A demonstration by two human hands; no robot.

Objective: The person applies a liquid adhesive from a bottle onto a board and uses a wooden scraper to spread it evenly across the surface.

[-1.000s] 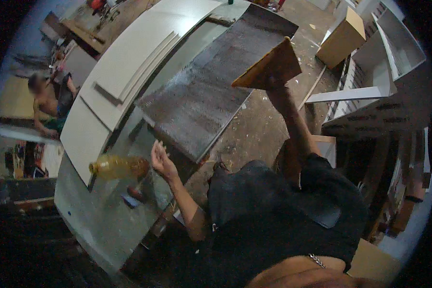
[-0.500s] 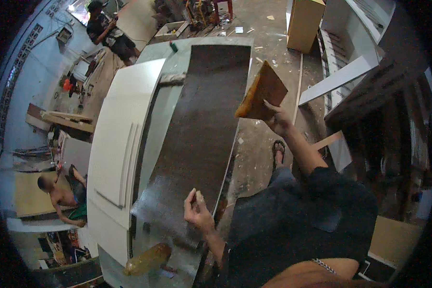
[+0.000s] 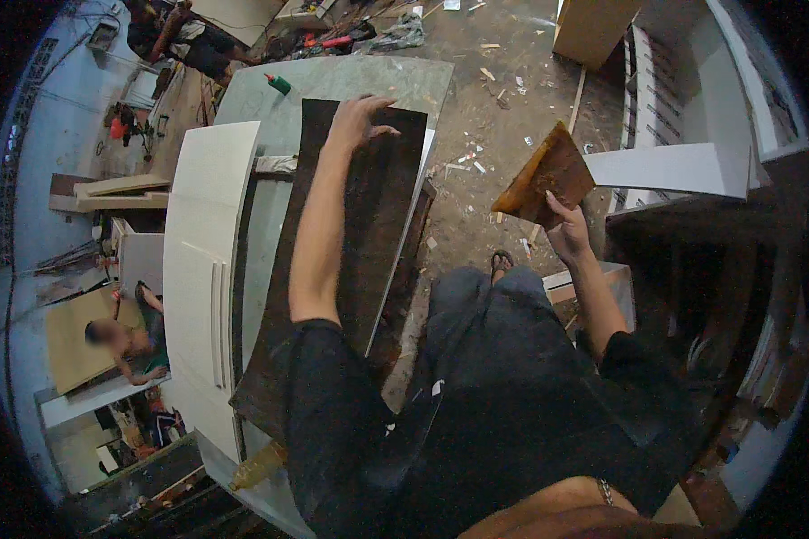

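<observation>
A flat, angular brown board piece (image 3: 548, 180) with an amber, glue-like edge is in my right hand (image 3: 567, 232), thumb across its face. It hangs over the floor, right of the work table. My left arm reaches across a long dark brown sheet (image 3: 310, 260) lying on the table. At the sheet's far end is my left hand (image 3: 361, 122), fingers and thumb apart with nothing between them; whether it touches the surface I cannot tell. Near the table's close end lies a yellowish clear plastic bottle (image 3: 261, 465), partly hidden behind my sleeve.
Stacked cream panels (image 3: 211, 207) lie along the table's left side. A green bottle (image 3: 279, 83) rests on the pale tabletop (image 3: 386, 76). Scraps litter the floor (image 3: 476, 99). White cabinet frames (image 3: 665, 171) stand right. One person is far left, another at the back.
My left hand has swung from the sheet's near end to its far end, its fingers spreading. The right hand, still gripping the board piece, is farther right. The view has shifted.
</observation>
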